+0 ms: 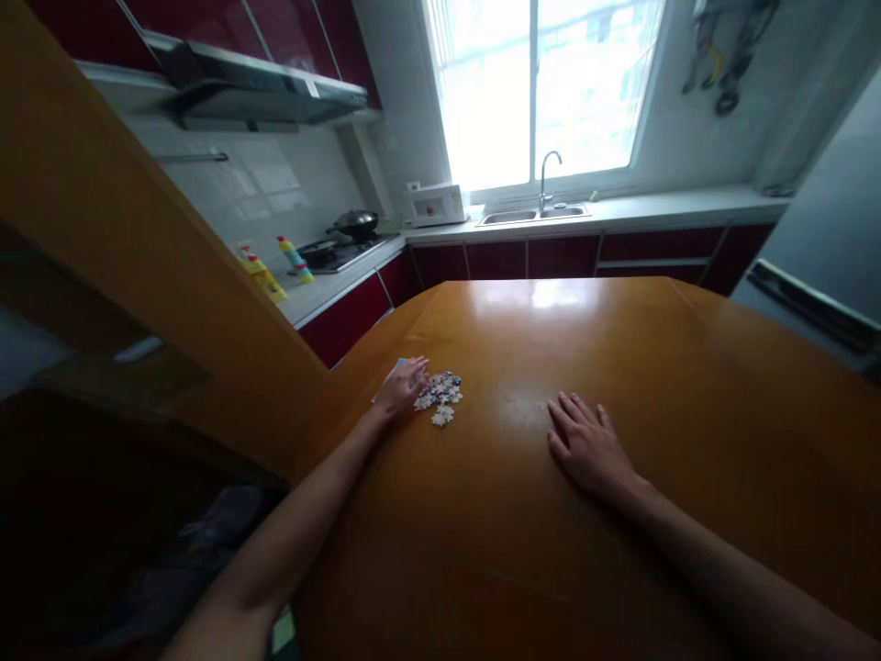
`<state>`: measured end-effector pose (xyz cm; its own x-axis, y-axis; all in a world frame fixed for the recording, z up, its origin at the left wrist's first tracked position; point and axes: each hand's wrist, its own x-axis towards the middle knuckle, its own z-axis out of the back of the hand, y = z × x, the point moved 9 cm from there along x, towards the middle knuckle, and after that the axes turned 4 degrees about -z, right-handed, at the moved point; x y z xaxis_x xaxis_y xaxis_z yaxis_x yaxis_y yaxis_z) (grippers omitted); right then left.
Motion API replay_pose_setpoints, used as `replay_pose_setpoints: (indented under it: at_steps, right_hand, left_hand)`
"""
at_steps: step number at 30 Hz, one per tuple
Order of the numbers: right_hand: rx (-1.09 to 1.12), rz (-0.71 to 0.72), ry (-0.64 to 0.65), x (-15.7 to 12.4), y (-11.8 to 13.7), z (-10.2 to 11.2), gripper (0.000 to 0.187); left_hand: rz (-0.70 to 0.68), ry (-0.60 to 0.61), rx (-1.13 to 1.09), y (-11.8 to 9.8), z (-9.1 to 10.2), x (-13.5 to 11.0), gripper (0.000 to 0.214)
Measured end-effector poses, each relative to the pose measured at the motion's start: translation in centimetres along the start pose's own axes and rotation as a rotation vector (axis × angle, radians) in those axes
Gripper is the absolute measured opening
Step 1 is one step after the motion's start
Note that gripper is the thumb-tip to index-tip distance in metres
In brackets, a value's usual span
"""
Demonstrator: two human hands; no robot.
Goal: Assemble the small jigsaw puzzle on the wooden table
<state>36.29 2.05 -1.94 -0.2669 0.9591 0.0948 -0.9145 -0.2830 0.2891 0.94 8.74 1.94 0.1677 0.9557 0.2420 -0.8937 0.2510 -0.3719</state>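
A small heap of loose jigsaw pieces (440,395) lies on the glossy orange-brown wooden table (523,514), left of its middle. My left hand (401,386) reaches out to the heap's left side, fingers stretched and touching the pieces nearest it. Under that hand shows a pale blue flat thing (399,364), mostly hidden. My right hand (585,445) lies flat on the bare tabletop, fingers spread, well to the right of the pieces and holding nothing.
Beyond the table runs a kitchen counter with a sink and tap (543,207), a white appliance (436,204), a hob with a pan (354,225) and yellow bottles (265,275). A slanted wooden panel (124,229) rises at the left. A grey fridge (826,257) stands right.
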Motion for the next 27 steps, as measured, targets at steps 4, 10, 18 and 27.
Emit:
replay_pose_setpoints:
  at_steps: [4, 10, 18, 27]
  right_hand:
    - [0.045, -0.001, -0.002, -0.1, 0.1, 0.5, 0.059]
    - [0.24, -0.022, -0.067, 0.1, -0.3, 1.2, 0.06]
    - [0.394, -0.101, -0.217, 0.6, -2.6, 2.5, 0.054]
    - [0.51, -0.127, -0.313, 0.6, -4.0, 3.3, 0.05]
  left_hand:
    - [-0.009, 0.094, 0.027, -0.4, -2.0, 0.5, 0.069]
    - [-0.116, 0.168, 0.015, -6.7, -5.1, 0.4, 0.063]
    - [-0.266, 0.174, -0.008, -18.4, -9.7, -1.4, 0.055]
    - [-0.306, 0.147, -0.065, -24.9, -11.6, -3.4, 0.056]
